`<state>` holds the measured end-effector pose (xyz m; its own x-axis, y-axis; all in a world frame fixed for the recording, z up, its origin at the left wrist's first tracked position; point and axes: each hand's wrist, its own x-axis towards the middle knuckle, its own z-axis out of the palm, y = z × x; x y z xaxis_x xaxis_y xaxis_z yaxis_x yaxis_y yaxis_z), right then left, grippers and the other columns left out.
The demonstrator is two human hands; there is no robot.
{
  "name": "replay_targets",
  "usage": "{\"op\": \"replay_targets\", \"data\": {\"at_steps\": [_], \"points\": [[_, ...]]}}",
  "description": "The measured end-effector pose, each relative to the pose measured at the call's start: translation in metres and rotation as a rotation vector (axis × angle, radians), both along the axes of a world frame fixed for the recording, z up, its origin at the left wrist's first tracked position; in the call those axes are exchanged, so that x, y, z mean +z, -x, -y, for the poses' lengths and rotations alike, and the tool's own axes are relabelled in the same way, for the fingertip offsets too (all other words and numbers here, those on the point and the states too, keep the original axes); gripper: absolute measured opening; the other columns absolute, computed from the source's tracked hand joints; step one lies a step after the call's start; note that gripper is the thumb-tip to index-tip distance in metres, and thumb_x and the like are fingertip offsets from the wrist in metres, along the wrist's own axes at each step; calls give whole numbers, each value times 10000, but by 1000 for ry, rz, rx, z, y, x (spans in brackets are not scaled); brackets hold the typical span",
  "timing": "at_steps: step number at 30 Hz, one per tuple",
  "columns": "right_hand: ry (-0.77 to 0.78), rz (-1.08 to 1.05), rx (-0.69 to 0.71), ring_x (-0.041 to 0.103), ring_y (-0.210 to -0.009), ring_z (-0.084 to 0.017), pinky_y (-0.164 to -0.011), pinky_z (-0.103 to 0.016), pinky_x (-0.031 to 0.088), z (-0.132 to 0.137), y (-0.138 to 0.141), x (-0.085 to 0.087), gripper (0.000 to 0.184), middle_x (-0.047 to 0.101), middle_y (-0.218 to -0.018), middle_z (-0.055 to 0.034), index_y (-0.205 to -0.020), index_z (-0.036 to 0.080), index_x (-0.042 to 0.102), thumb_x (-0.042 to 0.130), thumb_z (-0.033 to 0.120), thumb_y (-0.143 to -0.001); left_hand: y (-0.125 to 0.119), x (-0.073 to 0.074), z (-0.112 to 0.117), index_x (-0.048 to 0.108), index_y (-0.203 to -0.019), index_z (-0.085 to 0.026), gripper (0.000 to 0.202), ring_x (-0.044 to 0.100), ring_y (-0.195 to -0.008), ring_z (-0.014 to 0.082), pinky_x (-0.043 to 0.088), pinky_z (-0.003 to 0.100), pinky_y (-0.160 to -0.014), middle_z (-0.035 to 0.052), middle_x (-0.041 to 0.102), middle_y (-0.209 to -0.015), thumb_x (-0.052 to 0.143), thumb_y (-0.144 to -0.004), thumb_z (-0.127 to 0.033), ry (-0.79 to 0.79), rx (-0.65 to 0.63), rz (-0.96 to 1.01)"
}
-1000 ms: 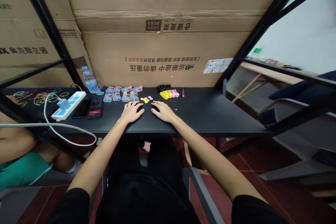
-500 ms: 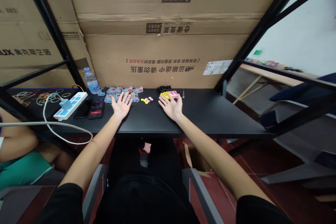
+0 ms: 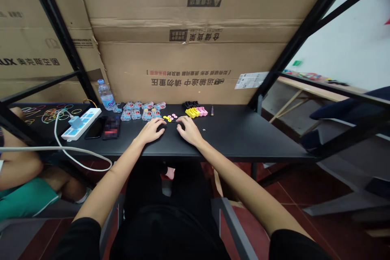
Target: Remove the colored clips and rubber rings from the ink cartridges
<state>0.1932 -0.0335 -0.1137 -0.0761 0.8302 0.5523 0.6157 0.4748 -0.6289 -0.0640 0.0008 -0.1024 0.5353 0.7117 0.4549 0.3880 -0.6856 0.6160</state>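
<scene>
My left hand (image 3: pixel 151 130) lies palm down on the black table (image 3: pixel 243 138), fingers stretched flat and holding nothing. My right hand (image 3: pixel 188 129) lies flat beside it, a small gap between the two, also holding nothing. Just beyond my fingertips sit small yellow and pink rings (image 3: pixel 169 118). Further back are several clear plastic packets (image 3: pixel 141 111) on the left and yellow (image 3: pixel 191 112), pink (image 3: pixel 202 111) and black (image 3: pixel 189 104) clip-like pieces on the right.
A water bottle (image 3: pixel 105 94), a white power strip (image 3: pixel 81 123) with a cable, and a dark phone (image 3: pixel 95 128) stand at the table's left. Cardboard boxes (image 3: pixel 189 48) form the back wall. Black shelf posts flank the table. Another person's legs (image 3: pixel 24 187) are at lower left.
Half a second ago both hands were raised with palms up and fingers spread over the packets and clips; now they are drawn back, turned down and lying flat near the table's middle.
</scene>
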Motion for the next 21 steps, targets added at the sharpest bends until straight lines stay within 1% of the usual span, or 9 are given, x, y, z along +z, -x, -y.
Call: {"op": "replay_targets", "data": {"at_steps": [3,6,10,14,16,18,20,21], "points": [[36,174,11,670,-1154,-326,-1121,-528,504,2,3,0,205,760,-1202,-118,-1065,228,769,654,215,-896,-1,-3,-2,744,-1189,-274,248,631,-1308,309,437,518,-1212,73,716,-1331,632,-973,-319,-22,53,-115],[52,286,7,675,-1131,-329,-1076,-529,522,1,2,-1,222,772,-1215,-128,-1098,213,779,621,209,-942,0,-5,-5,736,-1190,-268,242,629,-1314,308,452,506,-1194,73,707,-1355,601,-996,-321,-40,77,-183],[42,363,18,673,-1161,-322,-1080,-520,528,-1,1,-2,256,771,-1277,-122,-1156,218,781,596,216,-980,1,-6,-7,736,-1198,-275,250,636,-1303,303,467,491,-1177,71,707,-1361,590,-1003,-335,-58,92,-215],[20,390,33,681,-1163,-316,-1082,-522,539,-1,1,-3,259,774,-1287,-107,-1172,239,785,605,229,-986,1,-5,-4,735,-1185,-274,252,644,-1273,319,482,509,-1145,89,711,-1351,578,-1004,-352,-84,90,-221],[7,392,40,686,-1158,-310,-1079,-525,546,-1,0,-3,262,776,-1276,-104,-1172,247,786,602,230,-986,-3,-3,-1,739,-1148,-266,233,650,-1242,327,474,516,-1138,109,724,-1301,577,-998,-341,-108,82,-216],[-4,391,59,693,-1150,-303,-1077,-526,553,-2,0,-2,259,779,-1262,-98,-1165,255,786,605,230,-981,-10,0,0,747,-1056,-252,176,660,-1198,345,450,535,-1144,131,744,-1189,613,-976,-333,-133,73,-206],[-10,391,88,700,-1147,-299,-1074,-529,562,-2,0,0,252,782,-1250,-88,-1151,263,785,608,227,-976,-20,6,-4,741,-953,-239,125,666,-1159,370,428,563,-1145,145,748,-1074,660,-953,-334,-155,69,-194],[-15,389,108,703,-1148,-296,-1075,-529,566,-3,0,1,245,782,-1243,-84,-1137,266,785,605,224,-976,-26,10,-8,737,-933,-234,128,666,-1145,378,428,570,-1135,151,748,-1055,662,-956,-336,-166,72,-187]]}}
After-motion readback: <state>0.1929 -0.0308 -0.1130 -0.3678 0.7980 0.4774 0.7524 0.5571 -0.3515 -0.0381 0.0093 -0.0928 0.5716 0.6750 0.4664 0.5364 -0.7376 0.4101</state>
